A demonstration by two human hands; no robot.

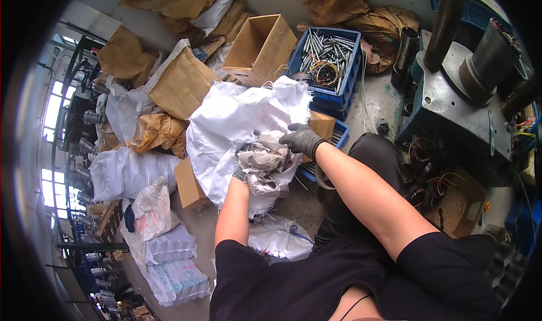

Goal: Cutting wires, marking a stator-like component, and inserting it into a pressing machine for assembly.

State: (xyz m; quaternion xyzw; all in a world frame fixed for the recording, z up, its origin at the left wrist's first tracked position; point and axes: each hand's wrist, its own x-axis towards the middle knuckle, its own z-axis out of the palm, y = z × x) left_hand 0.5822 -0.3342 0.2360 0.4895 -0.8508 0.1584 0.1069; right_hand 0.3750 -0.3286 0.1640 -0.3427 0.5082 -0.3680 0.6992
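A large white woven sack (pixel 220 126) is spread in front of me, its edges frayed. On it lies a bundle of crumpled grey-brown paper (pixel 262 160). My left hand (pixel 240 173), in a dark glove, grips the left side of this bundle, and the paper hides part of its fingers. At the bundle's upper right is my right hand (pixel 305 141), also gloved in dark grey. Its fingers are apart and reach toward the paper and sack. Whatever the paper may contain cannot be seen.
Beyond the sack stand an open wooden box (pixel 265 47) and a blue crate (pixel 353 67) of metal rods and wires. Brown and white sacks (pixel 132 171) crowd the left. A heavy metal machine (pixel 451 103) stands at right, near a cardboard box (pixel 466 205) with wired parts.
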